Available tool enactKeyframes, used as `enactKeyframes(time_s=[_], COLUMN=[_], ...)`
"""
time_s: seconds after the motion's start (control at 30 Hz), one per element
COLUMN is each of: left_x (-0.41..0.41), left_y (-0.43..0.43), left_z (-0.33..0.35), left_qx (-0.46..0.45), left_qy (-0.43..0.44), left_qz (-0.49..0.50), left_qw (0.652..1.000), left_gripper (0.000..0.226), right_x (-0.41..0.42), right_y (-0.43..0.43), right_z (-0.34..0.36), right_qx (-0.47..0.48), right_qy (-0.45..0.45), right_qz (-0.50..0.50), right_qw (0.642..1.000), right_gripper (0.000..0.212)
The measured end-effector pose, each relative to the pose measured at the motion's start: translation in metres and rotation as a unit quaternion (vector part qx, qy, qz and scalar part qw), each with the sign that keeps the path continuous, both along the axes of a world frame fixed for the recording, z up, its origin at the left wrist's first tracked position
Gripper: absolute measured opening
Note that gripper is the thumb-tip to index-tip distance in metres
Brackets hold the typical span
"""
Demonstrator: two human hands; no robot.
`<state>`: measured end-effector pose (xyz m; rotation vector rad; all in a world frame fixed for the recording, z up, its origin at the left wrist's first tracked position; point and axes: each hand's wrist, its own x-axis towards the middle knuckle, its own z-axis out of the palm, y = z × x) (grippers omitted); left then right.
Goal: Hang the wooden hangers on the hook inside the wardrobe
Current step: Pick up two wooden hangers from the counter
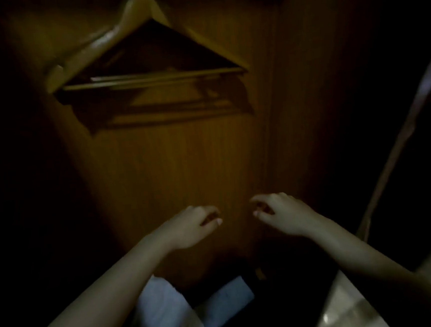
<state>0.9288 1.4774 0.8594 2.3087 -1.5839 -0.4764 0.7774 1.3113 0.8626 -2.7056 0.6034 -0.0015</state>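
Observation:
Wooden hangers hang bunched together near the top of the dim wardrobe, their crossbars level and their shadow cast on the back panel. The hook itself is out of frame above. My left hand and my right hand hover low in front of the back panel, well below the hangers. Both hands hold nothing, with their fingers loosely curled and apart.
Pale folded cloth lies at the wardrobe's bottom between my forearms. The wardrobe's right side wall stands close by. A slanted door edge and light floor show at the right.

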Motion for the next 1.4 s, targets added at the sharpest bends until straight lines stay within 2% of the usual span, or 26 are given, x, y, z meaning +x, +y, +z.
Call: enactKeyframes(time_s=[0.17,0.27,0.4,0.5,0.6,0.77,0.87,0.93,1.07,1.23,1.4], left_x=[-0.038,-0.067,-0.11,-0.141,-0.169,-0.219,-0.262,-0.287,-0.319,-0.356,-0.396], left_y=[0.016,0.026,0.048,0.069,0.089,0.109,0.102,0.092,0.073,0.032,-0.014], left_z=[-0.091,-0.149,-0.216,-0.259,-0.298,-0.346,-0.346,-0.346,-0.352,-0.356,-0.355], left_qx=[0.094,0.146,0.219,0.29,0.35,0.442,0.47,0.474,0.474,0.464,0.407], left_qy=[0.11,0.143,0.21,0.238,0.214,0.186,0.204,0.22,0.207,0.18,0.188], left_qz=[-0.065,-0.086,-0.087,-0.104,-0.127,-0.172,-0.172,-0.174,-0.164,-0.157,-0.106], left_qw=[0.987,0.975,0.949,0.921,0.903,0.861,0.841,0.834,0.84,0.853,0.888], left_gripper=[0.03,0.022,0.022,0.016,0.016,0.043,0.035,0.023,0.024,0.014,0.013], right_x=[-0.078,-0.135,-0.215,-0.263,-0.309,-0.38,-0.423,-0.452,-0.506,-0.566,-0.614], right_y=[0.032,0.051,0.089,0.126,0.163,0.222,0.251,0.265,0.282,0.277,0.248], right_z=[-0.087,-0.147,-0.217,-0.255,-0.29,-0.327,-0.337,-0.339,-0.34,-0.34,-0.34], right_qx=[0.113,0.157,0.206,0.255,0.316,0.416,0.454,0.466,0.464,0.472,0.464], right_qy=[0.059,0.086,0.105,0.139,0.158,0.16,0.152,0.147,0.134,0.136,0.116], right_qz=[-0.118,-0.207,-0.314,-0.391,-0.458,-0.553,-0.599,-0.619,-0.651,-0.648,-0.667], right_qw=[0.985,0.962,0.921,0.873,0.816,0.703,0.642,0.615,0.585,0.582,0.571], right_gripper=[0.035,0.033,0.03,0.029,0.03,0.031,0.03,0.029,0.029,0.029,0.031])
